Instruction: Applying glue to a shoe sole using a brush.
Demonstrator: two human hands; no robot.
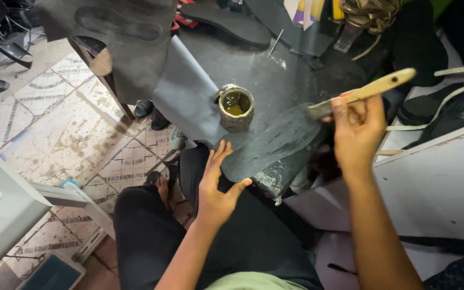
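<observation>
- I see the dark work table (291, 80), a scuffed, matte slab whose near edge ends just above my lap; its left side is draped with a smooth grey sheet (183, 102).
- Beyond that edge on the left lies open patterned tile floor (65, 134), stained and worn, with the most free room.
- To the right a pale flat board (436, 182) closes in tight beside my right forearm.
- A dark shoe sole (272, 142), flat, rough and leaf-shaped, lies on the table's near corner, its heel end overhanging towards me.
- My left hand (216, 185) is spread open, fingers straight, its fingertips and thumb at the sole's near edge; I cannot tell if they press on it.
- My right hand (358, 126) is closed around 1 brush (366, 91) with a pale wooden handle, the bristle end resting on the sole's far tip.
- 1 small round tin (236, 107), crusted outside and holding yellowish liquid, stands just left of the sole.
</observation>
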